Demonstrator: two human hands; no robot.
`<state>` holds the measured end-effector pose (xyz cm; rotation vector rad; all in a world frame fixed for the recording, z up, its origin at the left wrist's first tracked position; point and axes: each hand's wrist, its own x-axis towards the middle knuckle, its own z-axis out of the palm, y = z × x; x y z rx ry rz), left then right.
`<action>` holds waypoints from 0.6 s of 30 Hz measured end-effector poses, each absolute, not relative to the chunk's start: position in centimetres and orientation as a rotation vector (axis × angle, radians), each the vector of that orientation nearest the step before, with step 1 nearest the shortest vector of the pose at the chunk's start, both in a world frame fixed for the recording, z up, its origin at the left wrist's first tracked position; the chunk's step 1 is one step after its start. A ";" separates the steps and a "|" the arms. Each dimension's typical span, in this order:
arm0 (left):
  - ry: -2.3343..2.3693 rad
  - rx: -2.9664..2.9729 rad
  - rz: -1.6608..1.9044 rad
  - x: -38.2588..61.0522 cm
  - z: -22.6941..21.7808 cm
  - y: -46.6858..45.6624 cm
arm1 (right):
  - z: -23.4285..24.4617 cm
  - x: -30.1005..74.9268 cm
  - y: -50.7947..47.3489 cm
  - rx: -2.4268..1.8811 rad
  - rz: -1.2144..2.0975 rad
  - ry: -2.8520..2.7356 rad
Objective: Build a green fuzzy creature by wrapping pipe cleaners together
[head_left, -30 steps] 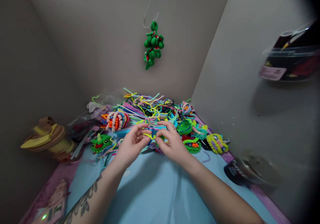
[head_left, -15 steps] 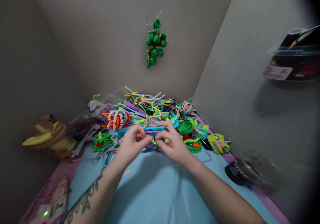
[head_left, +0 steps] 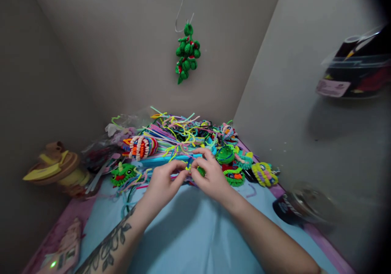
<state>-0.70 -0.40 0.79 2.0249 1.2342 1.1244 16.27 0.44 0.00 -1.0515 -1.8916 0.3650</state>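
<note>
Both hands meet over the near edge of a heap of pipe cleaners (head_left: 161,133). Between the fingertips is a small piece of yellow and blue pipe cleaner (head_left: 188,166). My left hand (head_left: 166,180) pinches its left side between thumb and forefinger. From the other side, my right hand (head_left: 209,174) grips it with thumb and forefinger, the other fingers curled or raised. Parts of the piece are hidden by the fingers. Just behind the hands lies a light blue tray (head_left: 152,160) partly covered by pipe cleaners.
Pipe-cleaner figures lie around: a striped one (head_left: 141,147), a green horned one (head_left: 122,174), a yellow one (head_left: 264,174). A dark jar (head_left: 288,208) stands at right, a pink device (head_left: 65,253) at front left. A green bunch (head_left: 187,54) hangs from a wire; a pouch (head_left: 351,74) is on the right wall.
The left hand's fingers have straightened and moved slightly right, closer to the right fingertips. The right hand stays nearly in place. The whole view has shifted a little.
</note>
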 end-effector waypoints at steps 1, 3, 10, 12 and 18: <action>1.246 2.069 1.131 -0.7 0.7 -0.4 | 0.0 16.2 0.4 -1.045 0.353 -1.904; 1.267 2.146 1.132 -0.7 0.6 -0.5 | 0.1 16.2 0.3 -1.033 0.336 -1.927; 1.375 2.238 1.076 -0.4 0.5 -0.6 | 0.0 16.3 0.2 -1.054 0.239 -1.984; 1.406 2.258 1.119 -0.2 0.3 -0.6 | 0.0 16.3 0.2 -1.052 0.222 -2.004; 1.293 1.974 1.159 -0.4 0.4 -0.4 | 0.0 16.3 0.3 -1.069 0.209 -2.020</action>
